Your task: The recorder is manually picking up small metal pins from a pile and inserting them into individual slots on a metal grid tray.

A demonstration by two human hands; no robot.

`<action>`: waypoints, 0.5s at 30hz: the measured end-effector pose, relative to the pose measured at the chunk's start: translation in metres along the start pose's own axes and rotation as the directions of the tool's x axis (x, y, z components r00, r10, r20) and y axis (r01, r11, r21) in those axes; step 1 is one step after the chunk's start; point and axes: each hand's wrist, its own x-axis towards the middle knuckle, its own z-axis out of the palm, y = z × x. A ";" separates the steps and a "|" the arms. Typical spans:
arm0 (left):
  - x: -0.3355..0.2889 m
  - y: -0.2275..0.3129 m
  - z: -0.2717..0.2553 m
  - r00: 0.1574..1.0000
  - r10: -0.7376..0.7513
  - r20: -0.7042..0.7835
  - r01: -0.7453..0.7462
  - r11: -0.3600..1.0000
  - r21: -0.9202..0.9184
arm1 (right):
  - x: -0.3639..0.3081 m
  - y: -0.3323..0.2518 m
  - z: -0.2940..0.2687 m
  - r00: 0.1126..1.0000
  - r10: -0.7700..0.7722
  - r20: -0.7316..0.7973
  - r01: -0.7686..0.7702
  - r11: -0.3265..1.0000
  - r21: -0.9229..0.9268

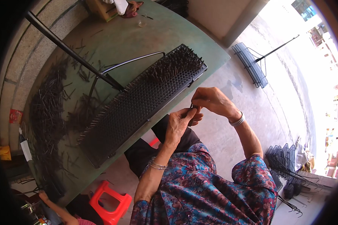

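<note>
My left hand point(179, 125) is closed, its thumb and fingers pinching thin dark strips point(192, 120). Against it, my right hand point(214, 101) meets the left at the fingertips, closed on the upper end of a dark strip; the fingers partly hide how many there are. Beyond both hands, a long black perforated board point(139, 105) lies slanted on the table. Dark strips point(172, 67) stand upright in the holes at its far right end, and a row of thin pins runs along its far long edge. A black pole point(71, 52) with a curved metal brace joins the board.
Loose dark strips point(49, 108) lie heaped on the left of the green table point(124, 33). A red stool point(110, 204) stands below its near edge. Rack-like heads with poles point(249, 65) lie on the floor at right. Another person's arm point(58, 210) reaches in at lower left.
</note>
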 end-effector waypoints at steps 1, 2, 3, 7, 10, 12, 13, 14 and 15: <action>0.003 -0.002 -0.002 1.000 -0.001 0.000 0.001 1.000 -0.001 | 0.000 0.002 -0.001 0.999 -0.017 -0.048 0.021 0.995 0.094; 0.007 -0.005 -0.005 0.996 0.079 -0.028 -0.076 0.993 0.095 | 0.001 0.002 -0.002 0.995 -0.030 -0.097 0.047 0.981 0.186; 0.009 -0.007 -0.007 0.986 0.160 -0.049 -0.148 0.970 0.193 | 0.005 -0.001 -0.009 0.985 -0.050 -0.166 0.083 0.977 0.196; 0.005 -0.005 -0.009 0.985 0.036 -0.168 -0.027 0.998 0.055 | 0.023 0.000 -0.027 0.765 -0.204 -0.611 0.183 0.978 -0.097; 0.000 -0.008 -0.007 0.990 0.028 -0.135 -0.022 0.998 0.052 | 0.042 0.007 -0.028 0.673 -0.306 -0.674 0.221 0.952 -0.213; -0.004 -0.007 -0.005 0.992 -0.002 -0.124 0.004 1.000 0.019 | 0.052 0.012 -0.025 0.628 -0.360 -0.690 0.244 0.933 -0.264; -0.004 -0.007 -0.005 0.992 -0.002 -0.126 0.004 1.000 0.017 | 0.056 0.014 -0.025 0.617 -0.376 -0.692 0.230 0.926 -0.299; -0.004 -0.008 -0.006 0.992 -0.010 -0.125 0.012 1.000 0.014 | 0.058 0.016 -0.024 0.605 -0.393 -0.692 0.215 0.918 -0.333; -0.004 -0.008 -0.006 0.992 -0.017 -0.123 0.019 1.000 0.011 | 0.061 0.017 -0.023 0.607 -0.393 -0.691 0.214 0.918 -0.333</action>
